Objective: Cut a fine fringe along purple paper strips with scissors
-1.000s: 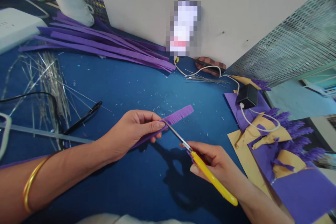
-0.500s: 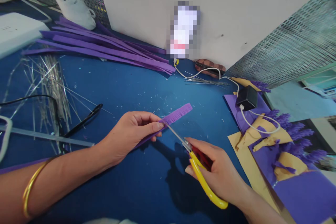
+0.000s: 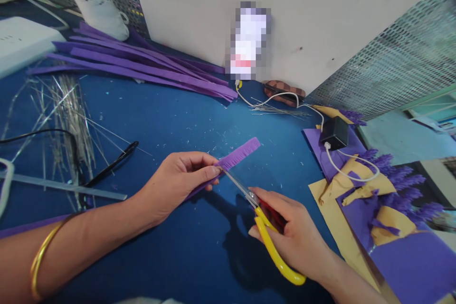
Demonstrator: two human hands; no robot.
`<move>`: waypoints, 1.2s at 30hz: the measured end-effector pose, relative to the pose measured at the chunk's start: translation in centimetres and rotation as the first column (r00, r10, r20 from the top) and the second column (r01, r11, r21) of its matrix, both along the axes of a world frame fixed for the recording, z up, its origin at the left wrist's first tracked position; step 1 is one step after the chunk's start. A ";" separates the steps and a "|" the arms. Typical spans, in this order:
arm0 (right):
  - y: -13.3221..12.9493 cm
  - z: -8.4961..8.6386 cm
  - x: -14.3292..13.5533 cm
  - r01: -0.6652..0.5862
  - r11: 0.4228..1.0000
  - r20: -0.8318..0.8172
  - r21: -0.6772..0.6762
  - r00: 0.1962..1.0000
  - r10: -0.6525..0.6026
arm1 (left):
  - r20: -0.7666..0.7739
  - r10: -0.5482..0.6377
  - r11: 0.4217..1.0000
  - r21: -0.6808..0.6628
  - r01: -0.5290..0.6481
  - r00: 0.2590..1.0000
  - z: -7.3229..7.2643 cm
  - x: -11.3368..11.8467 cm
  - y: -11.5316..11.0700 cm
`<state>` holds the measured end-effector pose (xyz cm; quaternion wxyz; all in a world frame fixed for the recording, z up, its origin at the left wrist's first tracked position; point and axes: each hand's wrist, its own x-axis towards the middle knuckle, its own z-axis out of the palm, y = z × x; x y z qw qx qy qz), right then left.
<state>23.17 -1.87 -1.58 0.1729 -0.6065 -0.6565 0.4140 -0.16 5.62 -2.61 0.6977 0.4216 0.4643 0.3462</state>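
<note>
Between the thumb and fingers of my left hand (image 3: 190,173) is pinched a purple paper strip (image 3: 239,152). Its free end points up and right, with a row of fine slits along the lower edge. My right hand (image 3: 288,232) is wrapped round the yellow-and-red handles of a pair of scissors (image 3: 280,256). The blades reach up left to the strip's lower edge, right beside my left thumb. Whether the blade tips are closed on the paper is too small to tell. Part of the strip is hidden behind my left hand and runs down below it.
Long purple strips (image 3: 153,69) lie at the back left, near a white mug-like container (image 3: 99,12). Thin wires (image 3: 67,123) are heaped at left. A phone (image 3: 249,40) leans on the back panel. At right, wrapped purple flower bunches (image 3: 395,223) lie beside a black charger (image 3: 335,132).
Both hands keep almost the same place. The scissors and my right hand have shifted slightly left, and the scissor handles look a little closer together. The strip's free end has tipped up slightly.
</note>
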 end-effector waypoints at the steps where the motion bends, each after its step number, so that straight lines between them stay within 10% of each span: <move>1: 0.0 0.0 0.0 -0.001 1.000 0.000 0.002 1.000 0.001 | 0.003 0.000 1.000 0.001 0.000 1.000 0.0 0.0 0.0; 36: -0.3 -0.7 0.2 -0.027 0.999 0.002 0.042 1.000 0.027 | -0.076 -0.043 0.998 -0.039 0.040 0.996 -0.1 0.0 0.0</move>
